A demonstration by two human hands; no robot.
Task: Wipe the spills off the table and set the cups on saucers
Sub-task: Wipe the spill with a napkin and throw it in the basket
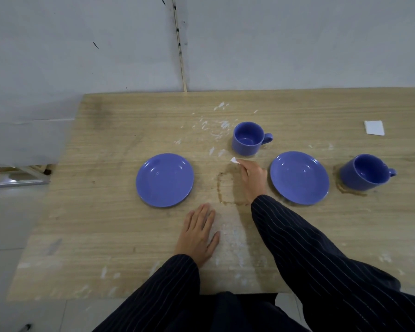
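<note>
Though only a white corner of the tissue (pixel 233 160) peeps past its fingers, the right hand (pixel 252 179) presses it on the brown spill (pixel 228 185) between two saucers (pixel 164 179). The left hand (pixel 198 236) lies flat, fingers spread. Both cups (pixel 248 139) stand on bare table (pixel 106 224); the near edge is free.

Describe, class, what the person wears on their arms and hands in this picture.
Both arms wear long dark sleeves with thin pale pinstripes: the left sleeve and the right sleeve both end at the wrist. The left hand and right hand are bare, with no gloves.
</note>
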